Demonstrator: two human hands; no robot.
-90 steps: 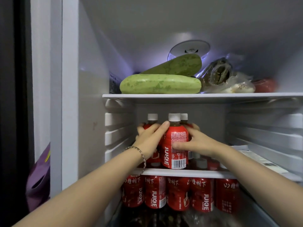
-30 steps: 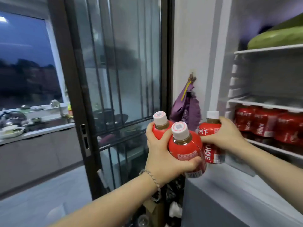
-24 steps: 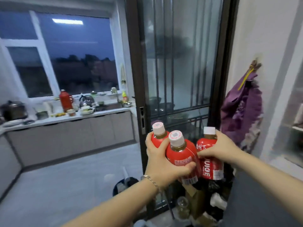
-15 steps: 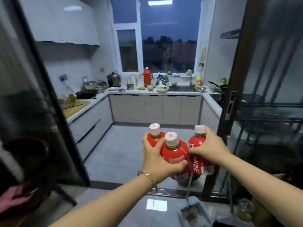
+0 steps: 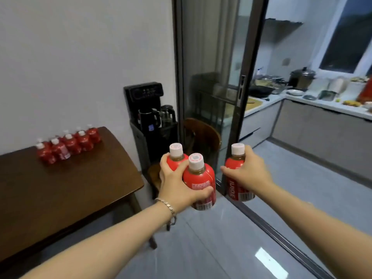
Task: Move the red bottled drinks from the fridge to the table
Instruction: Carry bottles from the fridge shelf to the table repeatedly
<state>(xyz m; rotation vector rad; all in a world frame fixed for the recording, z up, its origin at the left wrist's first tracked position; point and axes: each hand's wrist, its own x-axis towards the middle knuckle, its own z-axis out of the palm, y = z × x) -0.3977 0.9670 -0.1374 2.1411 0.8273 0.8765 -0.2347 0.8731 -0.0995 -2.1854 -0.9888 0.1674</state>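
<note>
My left hand (image 5: 177,188) grips two red bottled drinks with white caps, a near one (image 5: 200,178) and one behind it (image 5: 175,158), held upright in front of me. My right hand (image 5: 247,174) grips a third red bottle (image 5: 236,184) a little to the right of them. A dark wooden table (image 5: 66,188) stands at the left, and several red bottles (image 5: 66,146) stand in a cluster at its far edge against the wall. The fridge is out of view.
A black water dispenser (image 5: 149,121) with kettles stands past the table's right end. A wooden chair (image 5: 201,137) sits beside a dark-framed sliding glass door (image 5: 237,101). The kitchen counter (image 5: 326,103) with pots lies beyond at the right. Grey tiled floor (image 5: 221,242) stretches below.
I have turned from the fridge past the kitchen toward the table, carrying all three bottles. My right hand with its bottle has drawn apart from the two in my left.
</note>
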